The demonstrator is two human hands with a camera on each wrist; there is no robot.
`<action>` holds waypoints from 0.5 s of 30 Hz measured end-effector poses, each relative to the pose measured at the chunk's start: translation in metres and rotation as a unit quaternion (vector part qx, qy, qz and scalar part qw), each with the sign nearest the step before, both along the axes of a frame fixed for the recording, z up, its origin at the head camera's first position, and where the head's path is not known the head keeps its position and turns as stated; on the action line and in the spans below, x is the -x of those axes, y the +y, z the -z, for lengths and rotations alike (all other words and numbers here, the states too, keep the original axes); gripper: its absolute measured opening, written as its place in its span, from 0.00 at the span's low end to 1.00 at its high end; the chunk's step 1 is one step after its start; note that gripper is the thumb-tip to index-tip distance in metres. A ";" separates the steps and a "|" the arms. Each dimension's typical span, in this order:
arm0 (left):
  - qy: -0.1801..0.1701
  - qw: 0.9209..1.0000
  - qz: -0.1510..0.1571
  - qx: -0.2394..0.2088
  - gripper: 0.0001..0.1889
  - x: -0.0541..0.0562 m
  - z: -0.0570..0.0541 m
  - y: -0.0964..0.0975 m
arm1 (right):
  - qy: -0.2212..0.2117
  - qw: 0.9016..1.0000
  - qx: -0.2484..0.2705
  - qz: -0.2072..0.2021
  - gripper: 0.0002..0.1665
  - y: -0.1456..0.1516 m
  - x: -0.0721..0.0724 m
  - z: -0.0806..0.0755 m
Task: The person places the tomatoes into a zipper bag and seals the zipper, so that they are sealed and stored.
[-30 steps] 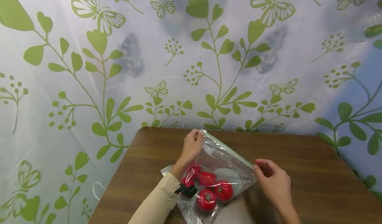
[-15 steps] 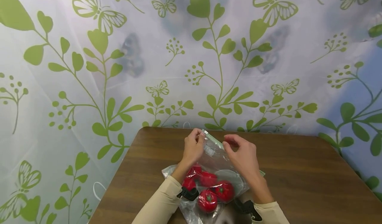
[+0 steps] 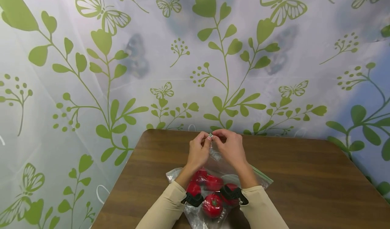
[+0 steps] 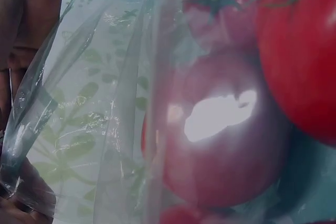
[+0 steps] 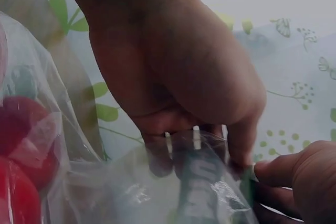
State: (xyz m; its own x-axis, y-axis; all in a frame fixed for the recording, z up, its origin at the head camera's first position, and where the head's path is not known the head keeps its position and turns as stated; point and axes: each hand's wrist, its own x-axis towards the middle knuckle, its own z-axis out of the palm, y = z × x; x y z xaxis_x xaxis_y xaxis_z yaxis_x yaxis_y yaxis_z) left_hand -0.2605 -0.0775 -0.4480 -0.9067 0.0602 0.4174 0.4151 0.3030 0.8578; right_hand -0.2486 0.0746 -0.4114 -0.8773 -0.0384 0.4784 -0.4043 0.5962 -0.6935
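Note:
A clear slider zipper bag [image 3: 195,218] holds several red tomatoes [image 3: 212,206] above the wooden table. My left hand [image 3: 198,152] pinches the bag's top corner between thumb and fingers. Meeting it there, my right hand [image 3: 231,149] pinches the same corner, where the small pale slider [image 3: 210,135] is mostly covered by fingertips. The green zip strip [image 3: 262,174] slants down behind my right forearm. In the left wrist view, a glossy tomato [image 4: 226,171] shows through the plastic. The right wrist view has both hands' fingertips close together at the bag's edge.
A brown wooden table [image 3: 304,181] lies under the bag, its far edge near a hanging pale cloth [image 3: 182,69] printed with green leaves and butterflies. Dark straps [image 3: 193,199] circle both wrists.
My right hand has moved left and up from the zip's far end to the corner by my left hand. The left hand stays at that corner, and the free zip end droops.

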 end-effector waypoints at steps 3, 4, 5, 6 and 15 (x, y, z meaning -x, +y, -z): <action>-0.002 1.000 0.005 -0.011 0.07 -0.001 0.000 0.001 | 0.002 1.000 0.002 0.003 0.07 -0.003 0.001 0.001; -0.003 1.000 0.006 -0.014 0.07 -0.001 0.001 0.001 | 0.001 1.000 0.003 0.005 0.07 -0.003 0.001 0.001; -0.003 1.000 0.006 -0.016 0.07 -0.001 0.001 0.001 | 0.000 1.000 0.007 0.007 0.06 -0.004 0.001 0.002; -0.004 1.000 0.005 -0.019 0.07 0.000 0.002 0.001 | -0.004 1.000 0.009 0.010 0.06 -0.003 0.001 0.003; -0.011 1.000 -0.008 -0.027 0.06 -0.001 0.004 0.005 | -0.018 0.999 0.005 0.030 0.05 0.002 -0.002 0.008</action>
State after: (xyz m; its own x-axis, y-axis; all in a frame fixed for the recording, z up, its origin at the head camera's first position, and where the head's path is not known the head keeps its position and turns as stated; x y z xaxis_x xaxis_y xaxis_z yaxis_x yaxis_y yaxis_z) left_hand -0.2595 -0.0725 -0.4520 -0.9162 0.0240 0.4000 0.3918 0.2625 0.8818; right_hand -0.2463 0.0769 -0.4189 -0.8944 0.0191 0.4469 -0.3429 0.6121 -0.7125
